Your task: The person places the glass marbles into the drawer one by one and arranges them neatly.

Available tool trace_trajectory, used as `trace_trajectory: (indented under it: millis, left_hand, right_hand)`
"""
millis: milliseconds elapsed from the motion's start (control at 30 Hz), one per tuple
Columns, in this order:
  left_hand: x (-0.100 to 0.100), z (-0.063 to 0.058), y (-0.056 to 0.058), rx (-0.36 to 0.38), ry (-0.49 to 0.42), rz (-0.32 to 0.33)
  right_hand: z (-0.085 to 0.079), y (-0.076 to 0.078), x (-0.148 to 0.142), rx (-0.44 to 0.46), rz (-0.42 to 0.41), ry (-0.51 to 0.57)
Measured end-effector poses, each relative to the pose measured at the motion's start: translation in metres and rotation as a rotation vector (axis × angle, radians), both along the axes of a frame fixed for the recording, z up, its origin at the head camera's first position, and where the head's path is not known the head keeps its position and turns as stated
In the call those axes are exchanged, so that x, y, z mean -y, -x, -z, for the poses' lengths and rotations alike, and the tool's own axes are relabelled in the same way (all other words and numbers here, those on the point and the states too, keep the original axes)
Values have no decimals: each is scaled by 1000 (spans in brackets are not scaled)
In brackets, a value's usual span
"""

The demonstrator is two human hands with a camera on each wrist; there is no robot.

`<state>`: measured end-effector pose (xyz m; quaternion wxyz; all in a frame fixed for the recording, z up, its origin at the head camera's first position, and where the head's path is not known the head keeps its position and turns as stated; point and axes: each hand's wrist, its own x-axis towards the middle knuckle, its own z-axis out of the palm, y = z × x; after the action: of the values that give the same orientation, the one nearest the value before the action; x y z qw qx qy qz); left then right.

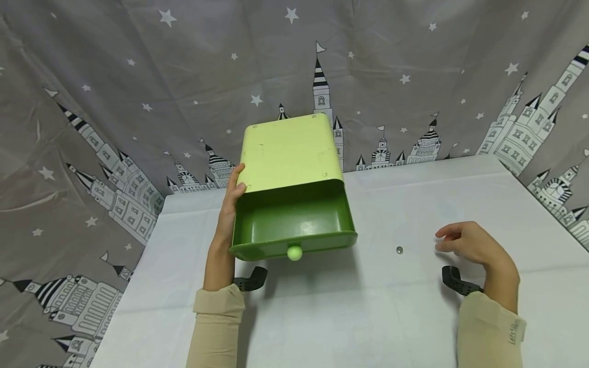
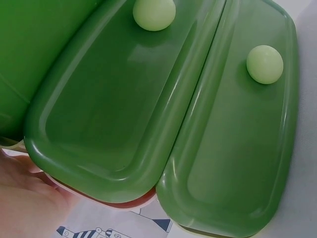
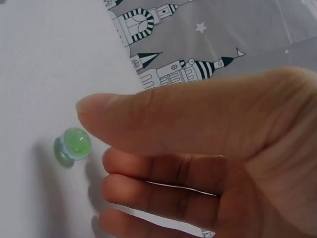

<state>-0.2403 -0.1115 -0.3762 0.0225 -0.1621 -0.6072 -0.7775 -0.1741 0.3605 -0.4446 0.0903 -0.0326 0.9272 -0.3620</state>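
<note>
A small drawer box with a pale yellow-green top [image 1: 290, 151] stands in the middle of the head view. Its upper green drawer [image 1: 294, 222] is pulled out, and no contents show in it. A light green ball knob [image 1: 294, 252] sits on the front. My left hand [image 1: 230, 202] rests along the box's left side, fingers at the top edge. To the right, a small round glassy piece [image 1: 399, 250] with a green tint lies on the white table. Beside it hovers my right hand [image 1: 471, 245], fingers loosely bent and holding nothing.
Below the open drawer, a second drawer front [image 2: 233, 148] with its own knob [image 2: 265, 64] shows in the left wrist view. A white cloth covers the table [image 1: 368, 317]. Grey castle-patterned fabric [image 1: 193, 61] hangs behind and at both sides.
</note>
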Motion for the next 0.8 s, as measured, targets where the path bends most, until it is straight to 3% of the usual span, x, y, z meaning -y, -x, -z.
trace_trajectory:
  millis: [567, 800]
  left_hand:
    - [2, 1, -1, 8, -5, -6]
    - [0, 2, 2, -18, 2, -1]
  right_hand:
    - [6, 5, 3, 107, 29, 13]
    - [6, 5, 4, 109, 42, -5]
